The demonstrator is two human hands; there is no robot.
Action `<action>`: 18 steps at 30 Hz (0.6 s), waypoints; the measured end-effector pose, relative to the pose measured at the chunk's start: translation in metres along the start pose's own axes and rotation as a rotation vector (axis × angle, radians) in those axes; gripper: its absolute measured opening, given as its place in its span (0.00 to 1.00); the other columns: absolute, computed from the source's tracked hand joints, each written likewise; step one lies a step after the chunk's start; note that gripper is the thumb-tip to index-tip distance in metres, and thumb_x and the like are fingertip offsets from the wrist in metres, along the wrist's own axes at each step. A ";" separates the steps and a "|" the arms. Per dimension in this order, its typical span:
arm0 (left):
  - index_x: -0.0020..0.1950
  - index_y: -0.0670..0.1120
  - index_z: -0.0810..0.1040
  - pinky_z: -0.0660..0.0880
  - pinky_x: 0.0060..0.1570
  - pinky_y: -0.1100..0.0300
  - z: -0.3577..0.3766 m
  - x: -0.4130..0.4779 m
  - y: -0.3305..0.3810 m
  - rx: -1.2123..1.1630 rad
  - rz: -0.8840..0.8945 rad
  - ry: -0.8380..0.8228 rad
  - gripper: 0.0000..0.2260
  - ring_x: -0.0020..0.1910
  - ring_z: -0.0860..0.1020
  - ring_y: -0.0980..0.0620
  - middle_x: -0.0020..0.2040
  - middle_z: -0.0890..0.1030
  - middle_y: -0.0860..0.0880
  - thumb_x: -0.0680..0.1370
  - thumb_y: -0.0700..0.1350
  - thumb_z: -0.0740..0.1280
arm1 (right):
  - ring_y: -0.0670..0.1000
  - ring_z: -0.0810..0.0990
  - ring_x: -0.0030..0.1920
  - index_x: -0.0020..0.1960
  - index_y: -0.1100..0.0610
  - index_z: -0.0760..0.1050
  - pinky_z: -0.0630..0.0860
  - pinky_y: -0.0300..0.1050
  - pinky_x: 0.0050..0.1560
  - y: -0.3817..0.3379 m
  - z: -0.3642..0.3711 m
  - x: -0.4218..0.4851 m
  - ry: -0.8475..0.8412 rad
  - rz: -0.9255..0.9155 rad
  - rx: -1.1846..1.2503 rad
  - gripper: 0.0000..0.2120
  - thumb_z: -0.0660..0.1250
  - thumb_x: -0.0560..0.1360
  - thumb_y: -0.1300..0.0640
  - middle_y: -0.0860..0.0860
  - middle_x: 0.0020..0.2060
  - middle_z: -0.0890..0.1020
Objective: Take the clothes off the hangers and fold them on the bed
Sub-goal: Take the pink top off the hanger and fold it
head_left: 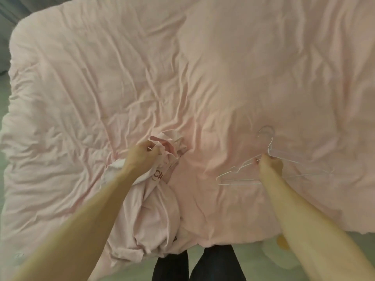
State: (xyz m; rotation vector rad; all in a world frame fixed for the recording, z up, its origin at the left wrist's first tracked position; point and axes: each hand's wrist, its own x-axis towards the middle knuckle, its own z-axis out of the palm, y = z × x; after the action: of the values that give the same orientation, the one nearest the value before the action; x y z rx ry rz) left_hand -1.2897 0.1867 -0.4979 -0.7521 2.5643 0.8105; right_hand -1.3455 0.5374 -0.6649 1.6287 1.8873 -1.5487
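A pale pink garment (150,211) with dark red lettering hangs bunched over the bed's near edge. My left hand (142,157) grips its crumpled top. To the right, a thin white wire hanger (292,157) is bare of clothing, just above the pink duvet (121,78). My right hand (269,164) grips it near the neck, below the hook. The hanger's hook points away from me.
The wrinkled pink duvet covers the whole bed. The bed's near edge (233,240) runs along the bottom, with my dark-clad legs (203,264) in front of it. Pale floor shows at the left and lower right.
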 end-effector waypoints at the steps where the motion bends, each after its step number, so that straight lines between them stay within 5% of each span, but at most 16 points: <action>1: 0.44 0.51 0.79 0.68 0.35 0.62 0.003 0.001 -0.003 -0.006 -0.002 -0.008 0.07 0.37 0.76 0.56 0.38 0.80 0.54 0.80 0.49 0.64 | 0.58 0.85 0.40 0.38 0.60 0.81 0.83 0.48 0.45 0.007 0.005 0.011 0.011 0.011 -0.033 0.10 0.64 0.70 0.55 0.50 0.25 0.81; 3: 0.44 0.49 0.80 0.68 0.37 0.58 0.007 0.001 -0.008 -0.020 -0.003 -0.010 0.09 0.38 0.77 0.52 0.37 0.80 0.52 0.79 0.49 0.63 | 0.59 0.85 0.44 0.34 0.57 0.78 0.83 0.54 0.51 0.007 0.006 0.010 0.020 0.019 -0.048 0.11 0.64 0.71 0.53 0.50 0.27 0.80; 6: 0.45 0.46 0.81 0.69 0.40 0.56 0.008 -0.003 -0.015 -0.013 -0.004 0.003 0.10 0.39 0.76 0.52 0.40 0.80 0.50 0.80 0.48 0.63 | 0.56 0.85 0.41 0.38 0.57 0.80 0.83 0.51 0.48 0.000 0.007 -0.003 0.050 0.037 -0.005 0.09 0.63 0.74 0.56 0.50 0.30 0.81; 11: 0.44 0.48 0.79 0.69 0.35 0.62 -0.002 -0.004 -0.027 -0.044 -0.039 0.019 0.08 0.38 0.77 0.53 0.37 0.81 0.51 0.80 0.46 0.63 | 0.64 0.81 0.55 0.58 0.61 0.83 0.78 0.54 0.54 -0.011 -0.003 -0.009 0.108 -0.093 -0.244 0.18 0.63 0.78 0.50 0.61 0.51 0.84; 15: 0.47 0.46 0.80 0.69 0.36 0.62 -0.013 -0.009 -0.039 -0.071 -0.057 0.023 0.08 0.38 0.77 0.54 0.38 0.82 0.50 0.80 0.46 0.62 | 0.57 0.83 0.42 0.56 0.58 0.81 0.84 0.52 0.45 -0.019 -0.004 -0.002 -0.025 -0.007 -0.231 0.16 0.68 0.74 0.50 0.53 0.38 0.82; 18: 0.46 0.47 0.80 0.66 0.35 0.63 -0.025 -0.019 -0.051 -0.095 -0.073 0.041 0.08 0.38 0.76 0.57 0.40 0.81 0.51 0.79 0.46 0.62 | 0.63 0.79 0.60 0.66 0.64 0.72 0.76 0.56 0.59 -0.018 -0.002 -0.041 0.086 0.019 -0.327 0.25 0.69 0.73 0.52 0.61 0.60 0.78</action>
State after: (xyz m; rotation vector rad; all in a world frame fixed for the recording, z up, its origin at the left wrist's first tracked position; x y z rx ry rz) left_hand -1.2488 0.1436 -0.4912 -0.8950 2.5326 0.9081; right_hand -1.3445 0.5172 -0.6245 1.5800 2.0326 -1.1047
